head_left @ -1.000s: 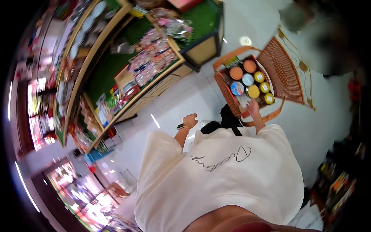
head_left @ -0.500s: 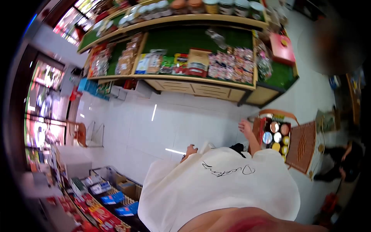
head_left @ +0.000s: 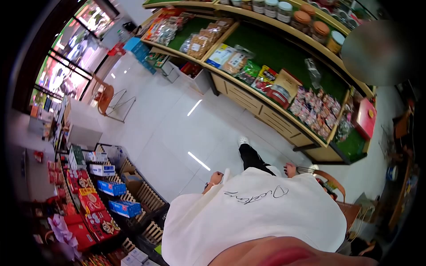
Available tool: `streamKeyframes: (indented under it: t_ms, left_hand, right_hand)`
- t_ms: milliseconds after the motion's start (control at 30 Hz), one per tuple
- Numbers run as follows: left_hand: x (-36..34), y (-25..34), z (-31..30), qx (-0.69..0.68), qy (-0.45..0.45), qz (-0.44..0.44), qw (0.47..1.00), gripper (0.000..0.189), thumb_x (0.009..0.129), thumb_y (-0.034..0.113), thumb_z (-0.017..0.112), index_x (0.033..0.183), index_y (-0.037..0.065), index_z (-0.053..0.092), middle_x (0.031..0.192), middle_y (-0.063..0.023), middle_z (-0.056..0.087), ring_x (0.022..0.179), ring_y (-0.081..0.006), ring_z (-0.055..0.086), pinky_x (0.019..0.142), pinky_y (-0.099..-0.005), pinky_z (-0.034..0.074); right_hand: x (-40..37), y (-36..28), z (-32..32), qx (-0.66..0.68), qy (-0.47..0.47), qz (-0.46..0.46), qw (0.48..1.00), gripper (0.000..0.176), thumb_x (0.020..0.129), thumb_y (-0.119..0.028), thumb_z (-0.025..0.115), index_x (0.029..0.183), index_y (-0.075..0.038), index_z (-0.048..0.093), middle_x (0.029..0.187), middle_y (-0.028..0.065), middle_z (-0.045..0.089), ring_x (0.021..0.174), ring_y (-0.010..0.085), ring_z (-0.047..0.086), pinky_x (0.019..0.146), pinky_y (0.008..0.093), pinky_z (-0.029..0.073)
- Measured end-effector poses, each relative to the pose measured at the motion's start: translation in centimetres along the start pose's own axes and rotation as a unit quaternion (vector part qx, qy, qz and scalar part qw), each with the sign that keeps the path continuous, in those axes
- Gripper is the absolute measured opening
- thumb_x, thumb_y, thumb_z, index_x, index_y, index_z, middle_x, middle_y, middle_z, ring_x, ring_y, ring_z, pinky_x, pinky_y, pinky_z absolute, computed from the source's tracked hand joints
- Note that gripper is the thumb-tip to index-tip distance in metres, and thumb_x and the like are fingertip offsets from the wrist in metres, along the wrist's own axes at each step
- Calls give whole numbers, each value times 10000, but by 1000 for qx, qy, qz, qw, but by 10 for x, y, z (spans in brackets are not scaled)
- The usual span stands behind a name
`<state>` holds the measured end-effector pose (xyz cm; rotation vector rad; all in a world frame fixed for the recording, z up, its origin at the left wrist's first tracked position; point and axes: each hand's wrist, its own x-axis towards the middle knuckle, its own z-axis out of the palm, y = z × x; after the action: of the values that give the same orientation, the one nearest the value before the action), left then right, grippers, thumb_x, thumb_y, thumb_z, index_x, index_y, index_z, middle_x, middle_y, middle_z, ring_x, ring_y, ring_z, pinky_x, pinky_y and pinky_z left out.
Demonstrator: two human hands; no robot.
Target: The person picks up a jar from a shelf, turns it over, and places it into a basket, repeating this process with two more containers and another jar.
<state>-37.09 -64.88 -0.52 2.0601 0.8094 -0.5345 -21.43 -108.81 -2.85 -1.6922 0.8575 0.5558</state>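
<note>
My left hand (head_left: 216, 178) hangs low at the left side of my white shirt (head_left: 253, 208), its fingers curled in beside the hem, with nothing showing in them. On the other side, my right hand (head_left: 290, 170) hangs beside the shirt with fingers loosely apart, holding nothing. Right of it is the curved wooden arm of a chair (head_left: 333, 181). My body hides most of the chair and the jars on it. One black-trousered leg (head_left: 253, 157) with a white shoe (head_left: 243, 140) reaches forward on the tiled floor.
A green-lined display shelf (head_left: 275, 48) with bagged snacks (head_left: 315, 111) and jars (head_left: 301, 20) stands ahead and right. At left are black crates (head_left: 148, 195), blue boxes (head_left: 125, 208) and red packages (head_left: 102, 224). A brown chair (head_left: 105, 98) stands farther off. The floor (head_left: 173, 137) lies between.
My view has swung left and I have moved away from the chair with jars, now mostly behind my body. One leg has come forward, and my right hand has dropped lower.
</note>
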Motion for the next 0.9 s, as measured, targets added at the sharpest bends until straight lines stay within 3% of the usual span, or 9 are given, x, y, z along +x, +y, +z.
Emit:
streamKeyframes:
  t_ms: [167, 267, 367, 433, 500, 567, 633, 733, 900]
  left_hand:
    - [22, 37, -42, 33, 22, -96, 995, 303, 785, 283, 575, 914, 33, 687, 874, -179, 672, 865, -314, 643, 776, -388, 495]
    - [16, 104, -111, 104, 10, -98, 990, 292, 791, 271, 565, 915, 36, 687, 869, -171, 674, 853, -299, 646, 771, -386, 496]
    - [87, 90, -152, 47, 39, -31, 998, 277, 803, 251, 554, 919, 31, 676, 862, -167, 674, 835, -284, 647, 760, -378, 497]
    - [155, 56, -173, -64, 76, 56, 994, 259, 817, 224, 544, 928, 18, 656, 854, -169, 672, 816, -275, 646, 742, -365, 499]
    - [179, 85, -193, -177, 194, 11, 965, 227, 841, 181, 532, 940, 1, 628, 828, -145, 671, 783, -227, 643, 711, -326, 499]
    - [195, 105, -199, -298, 203, 13, 933, 224, 851, 177, 540, 958, -3, 618, 827, -120, 670, 756, -196, 632, 696, -304, 496]
    - [217, 109, -201, -338, 212, 60, 915, 211, 866, 182, 557, 956, 1, 617, 821, -78, 668, 714, -157, 609, 673, -276, 489]
    - [231, 97, -203, -342, 212, -7, 916, 220, 862, 201, 575, 953, 9, 629, 808, -84, 668, 697, -146, 604, 662, -267, 483]
    - [261, 0, -214, -168, 172, -74, 968, 254, 826, 230, 564, 882, 7, 672, 815, -125, 684, 747, -210, 639, 676, -325, 496]
  right_hand:
    - [73, -82, 68, -64, -102, -17, 993, 308, 844, -271, 487, 1118, -162, 577, 902, 49, 645, 693, 172, 573, 589, 315, 444]
    - [88, -152, 137, -56, -97, -78, 991, 278, 842, -254, 521, 1074, -120, 595, 841, 60, 649, 635, 155, 565, 543, 289, 438]
    - [97, -226, 201, -34, -167, -98, 980, 280, 827, -238, 529, 1070, -120, 602, 853, 71, 654, 656, 151, 581, 548, 284, 448]
    - [113, -263, 243, -132, -192, -123, 965, 275, 814, -231, 540, 1047, -109, 619, 880, 93, 662, 704, 178, 607, 589, 309, 472]
    - [140, -297, 288, -276, -218, -211, 912, 284, 795, -207, 548, 1045, -93, 621, 861, 93, 663, 706, 189, 613, 599, 315, 481]
    - [170, -310, 317, -455, -240, -340, 787, 311, 771, -164, 551, 1063, -73, 605, 794, 73, 656, 661, 186, 601, 577, 303, 476]
    - [184, -320, 357, -416, -274, -300, 813, 290, 772, -162, 553, 1036, -60, 615, 787, 72, 656, 661, 192, 606, 591, 308, 484]
    - [192, -348, 417, -371, -309, -277, 831, 278, 776, -163, 557, 1017, -40, 618, 776, 80, 656, 646, 191, 606, 581, 312, 487]
    - [137, -385, 470, -416, -311, -200, 830, 270, 788, -173, 559, 986, 1, 617, 758, 115, 650, 603, 186, 596, 524, 320, 474]
